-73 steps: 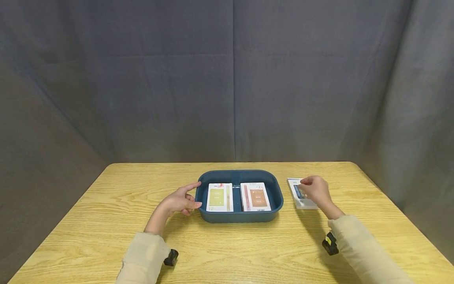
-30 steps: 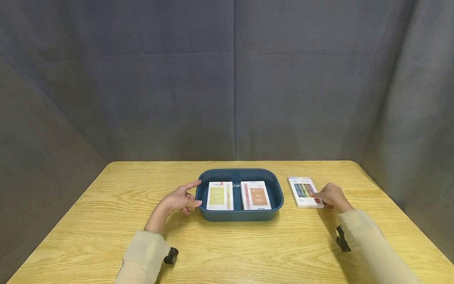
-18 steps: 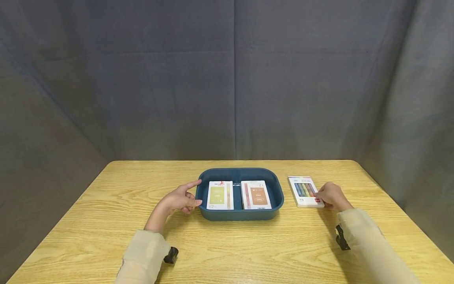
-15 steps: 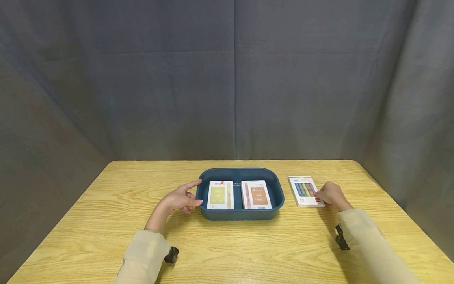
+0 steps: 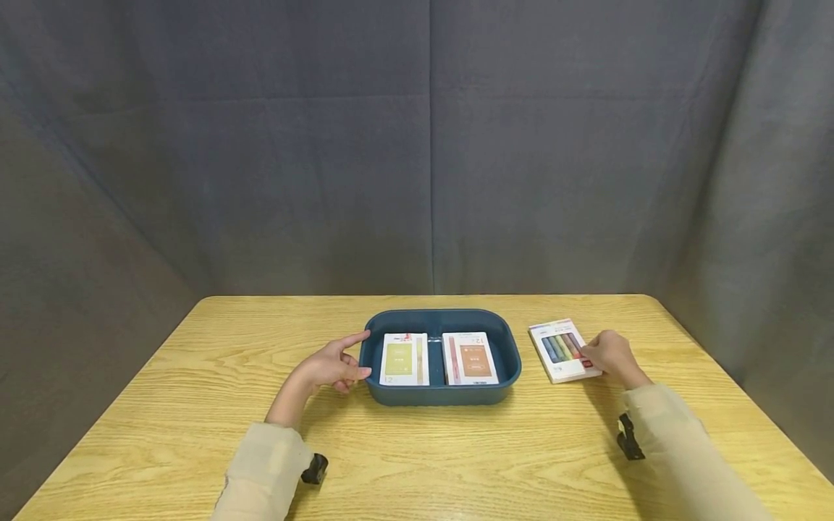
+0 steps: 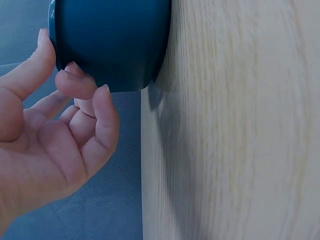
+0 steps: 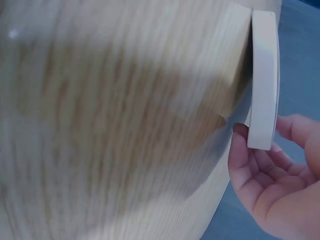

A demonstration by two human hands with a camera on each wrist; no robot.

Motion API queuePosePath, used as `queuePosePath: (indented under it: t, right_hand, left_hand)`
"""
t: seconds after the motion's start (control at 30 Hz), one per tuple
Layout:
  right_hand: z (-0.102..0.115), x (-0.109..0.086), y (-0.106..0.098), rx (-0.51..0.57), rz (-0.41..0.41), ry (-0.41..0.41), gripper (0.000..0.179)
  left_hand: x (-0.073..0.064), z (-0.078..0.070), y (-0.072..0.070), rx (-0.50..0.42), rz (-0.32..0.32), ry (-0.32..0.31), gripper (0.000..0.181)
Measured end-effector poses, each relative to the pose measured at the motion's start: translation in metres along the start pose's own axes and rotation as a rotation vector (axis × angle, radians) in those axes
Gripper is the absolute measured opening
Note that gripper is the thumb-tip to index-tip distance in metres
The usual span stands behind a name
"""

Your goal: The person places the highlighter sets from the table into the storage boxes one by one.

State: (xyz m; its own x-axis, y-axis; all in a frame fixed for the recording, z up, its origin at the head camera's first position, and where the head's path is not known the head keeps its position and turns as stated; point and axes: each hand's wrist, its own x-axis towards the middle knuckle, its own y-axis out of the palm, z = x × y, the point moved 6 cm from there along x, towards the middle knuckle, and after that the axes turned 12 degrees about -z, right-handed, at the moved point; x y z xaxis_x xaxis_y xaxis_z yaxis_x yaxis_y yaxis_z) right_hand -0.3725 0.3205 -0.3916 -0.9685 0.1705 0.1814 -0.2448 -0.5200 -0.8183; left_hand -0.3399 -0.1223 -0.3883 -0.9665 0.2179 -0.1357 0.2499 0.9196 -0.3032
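Note:
A dark blue tray point(image 5: 440, 396) with a low divider sits mid-table. My left hand point(image 5: 332, 365) grips its left end, index finger and thumb at the rim; in the left wrist view the other fingers of the left hand point(image 6: 65, 135) curl beside the tray wall point(image 6: 112, 45). Right of the tray is a white box point(image 5: 550, 334) showing a row of coloured sticks on its face. My right hand point(image 5: 612, 358) pinches its near right corner. In the right wrist view the white box point(image 7: 264, 75) lies between thumb and fingers, its held end raised off the table.
Inside the tray are two flat white boxes, one with a yellow-green panel point(image 5: 399, 359) at left and one with an orange-brown panel point(image 5: 475, 362) at right. The wooden table point(image 5: 443, 463) ends at grey curtains point(image 5: 313, 181) behind and at both sides.
My right hand has moved from atop the white box to its near right corner. The box has since turned slightly, its held side rising. My left hand stays at the tray.

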Motion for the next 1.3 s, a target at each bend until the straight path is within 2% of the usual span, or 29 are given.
queuePosePath:
  t: [0.17,0.43,0.6,0.67,0.93,1.13,1.3]
  right_hand:
    - [-0.002,-0.002,0.0,0.108,0.044,0.032,0.036]
    - [-0.004,-0.011,-0.001,0.347,0.244,0.081,0.044]
    - [-0.012,-0.014,0.001,0.541,0.316,0.187,0.05]
    - [-0.014,-0.014,0.002,0.588,0.333,0.214,0.052]
    - [-0.023,-0.015,0.003,0.651,0.352,0.273,0.059]
    - [-0.018,-0.019,0.0,0.766,0.416,0.262,0.063]
    - [-0.01,-0.021,-0.007,0.833,0.433,0.242,0.065]
  left_hand:
    - [0.0,0.001,0.0,0.004,-0.002,0.0,0.074]
    - [0.0,0.0,0.0,-0.009,0.003,0.004,0.075]
    - [0.0,0.0,0.001,-0.019,0.015,0.007,0.075]
    - [0.0,0.0,0.001,-0.022,0.015,0.003,0.075]
    - [-0.001,-0.001,0.001,-0.027,-0.001,-0.01,0.073]
    - [-0.001,-0.001,0.001,-0.037,0.011,-0.009,0.074]
    - [-0.001,-0.001,0.002,-0.042,0.019,-0.006,0.075]
